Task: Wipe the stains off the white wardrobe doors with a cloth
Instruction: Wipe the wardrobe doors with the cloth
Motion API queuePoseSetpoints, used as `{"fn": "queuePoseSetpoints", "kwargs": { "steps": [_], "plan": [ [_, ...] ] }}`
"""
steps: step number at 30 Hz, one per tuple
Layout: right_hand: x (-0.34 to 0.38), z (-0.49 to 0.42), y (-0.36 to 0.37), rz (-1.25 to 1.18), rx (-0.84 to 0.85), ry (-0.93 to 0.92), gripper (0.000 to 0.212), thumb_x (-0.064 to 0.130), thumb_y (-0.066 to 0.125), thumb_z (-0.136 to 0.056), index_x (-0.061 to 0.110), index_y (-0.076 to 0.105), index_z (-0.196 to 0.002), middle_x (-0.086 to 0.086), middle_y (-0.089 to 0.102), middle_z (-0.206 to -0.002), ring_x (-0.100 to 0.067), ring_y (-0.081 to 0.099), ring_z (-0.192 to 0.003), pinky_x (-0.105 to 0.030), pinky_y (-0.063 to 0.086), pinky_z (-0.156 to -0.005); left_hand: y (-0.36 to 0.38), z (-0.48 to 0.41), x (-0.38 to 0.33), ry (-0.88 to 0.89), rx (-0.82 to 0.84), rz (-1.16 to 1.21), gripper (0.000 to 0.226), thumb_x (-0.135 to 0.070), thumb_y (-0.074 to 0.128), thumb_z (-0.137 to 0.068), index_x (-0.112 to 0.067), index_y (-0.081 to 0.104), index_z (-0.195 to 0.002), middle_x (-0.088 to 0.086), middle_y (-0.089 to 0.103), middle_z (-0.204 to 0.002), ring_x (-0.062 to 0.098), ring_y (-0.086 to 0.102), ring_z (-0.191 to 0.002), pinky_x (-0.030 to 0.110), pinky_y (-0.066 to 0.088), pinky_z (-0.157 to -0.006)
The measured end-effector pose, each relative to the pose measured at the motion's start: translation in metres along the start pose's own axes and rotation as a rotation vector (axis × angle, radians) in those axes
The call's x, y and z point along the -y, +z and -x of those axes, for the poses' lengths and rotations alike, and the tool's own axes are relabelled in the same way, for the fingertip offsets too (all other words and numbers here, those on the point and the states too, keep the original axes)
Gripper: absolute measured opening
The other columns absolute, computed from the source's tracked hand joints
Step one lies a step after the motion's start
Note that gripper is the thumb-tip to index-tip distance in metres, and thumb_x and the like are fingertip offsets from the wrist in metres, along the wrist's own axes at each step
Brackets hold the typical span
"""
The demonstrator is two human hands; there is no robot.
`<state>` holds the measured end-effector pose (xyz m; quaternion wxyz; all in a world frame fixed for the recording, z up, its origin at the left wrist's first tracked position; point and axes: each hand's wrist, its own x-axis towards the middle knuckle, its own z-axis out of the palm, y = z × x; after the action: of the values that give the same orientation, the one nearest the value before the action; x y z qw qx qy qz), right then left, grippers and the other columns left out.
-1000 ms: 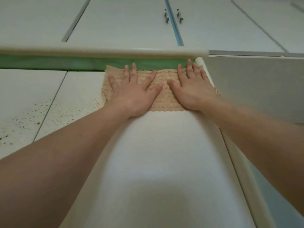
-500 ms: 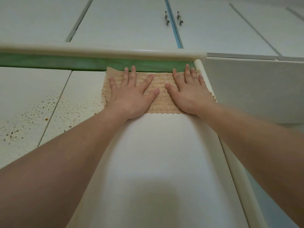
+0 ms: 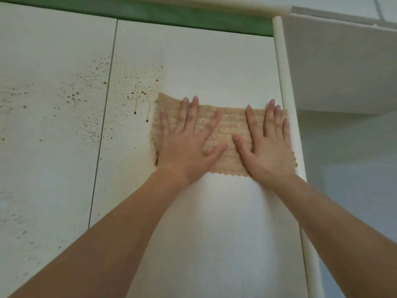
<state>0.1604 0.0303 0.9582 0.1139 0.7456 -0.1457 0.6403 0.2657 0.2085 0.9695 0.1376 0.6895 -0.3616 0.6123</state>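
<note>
The tan, knitted cloth [image 3: 227, 130] lies spread flat against the white wardrobe door [image 3: 214, 61], towards that door's right side. Much of it is covered. The left hand [image 3: 184, 147] hides its left-centre part and its near left corner. The right hand [image 3: 268, 151] hides its right part, so that edge shows only as a frayed fringe past the little finger. The bare weave shows between the two hands, along the far edge and down the left margin, and the scalloped near edge shows between the wrists.

Both hands lie palm-down on the cloth with straight, splayed fingers pressing it to the door. Neither hand curls round it or pinches it. The left fingers [image 3: 194, 110] reach just past the cloth's far edge onto the door, and the right fingers [image 3: 269, 115] also end about at that edge. The thumbs point inward, nearly meeting over the middle of the cloth.

Just left of the cloth, brown stains [image 3: 137, 93] speckle the door, with two thin drips [image 3: 148, 108] ending beside the cloth's left edge. The speckling runs across a dark seam [image 3: 105, 104] onto the neighbouring door [image 3: 43, 147], fainter and harder to make out near the frame's left edge.

A rounded post [image 3: 287, 104] runs along the door's right edge, touching the cloth's right side. Right of it stands a white panel [image 3: 343, 61]. A green strip [image 3: 150, 11] runs across the far end of the doors.
</note>
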Motion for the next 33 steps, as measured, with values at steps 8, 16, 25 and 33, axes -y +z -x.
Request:
{"fn": "queuePoseSetpoints", "kwargs": {
  "steps": [8,16,25,33],
  "plan": [
    [0.021,0.149,0.019,-0.036,0.014,-0.009,0.074,0.06,0.028,-0.102,0.026,0.011,-0.166,-0.014,-0.006,-0.173,-0.032,-0.009,-0.16,-0.054,0.001,-0.129,0.021,0.156,-0.022,-0.011,0.035,0.04,0.078,-0.074,0.031,-0.096,-0.04,0.01,-0.163,0.013,-0.003,-0.172,0.031,-0.004,-0.159,0.067,0.002,-0.122],
    [0.025,0.336,0.04,-0.068,0.07,0.003,0.077,0.054,0.039,-0.099,0.02,0.017,-0.165,-0.021,0.009,-0.171,-0.041,0.007,-0.159,-0.06,0.01,-0.127,0.05,0.335,-0.062,0.001,0.086,0.128,0.078,-0.067,0.058,-0.091,-0.034,0.034,-0.158,0.008,0.018,-0.17,0.028,0.017,-0.158,0.064,0.01,-0.123],
    [0.036,0.389,0.052,-0.06,0.11,0.059,0.081,0.052,0.044,-0.094,0.015,0.022,-0.163,-0.024,0.009,-0.17,-0.043,0.006,-0.158,-0.059,0.004,-0.128,0.06,0.398,-0.066,-0.012,0.094,0.166,0.072,-0.058,0.062,-0.092,-0.033,0.039,-0.156,0.007,0.026,-0.168,0.023,0.019,-0.157,0.056,0.008,-0.126],
    [0.073,0.313,0.047,-0.056,0.091,0.015,0.079,0.055,0.041,-0.096,0.02,0.02,-0.164,-0.021,0.005,-0.172,-0.04,0.006,-0.159,-0.056,0.005,-0.128,0.039,0.339,-0.012,-0.079,0.027,0.139,0.06,-0.048,0.049,-0.097,-0.03,0.041,-0.155,0.01,0.026,-0.168,0.027,0.02,-0.157,0.061,0.008,-0.124]
  ]
}}
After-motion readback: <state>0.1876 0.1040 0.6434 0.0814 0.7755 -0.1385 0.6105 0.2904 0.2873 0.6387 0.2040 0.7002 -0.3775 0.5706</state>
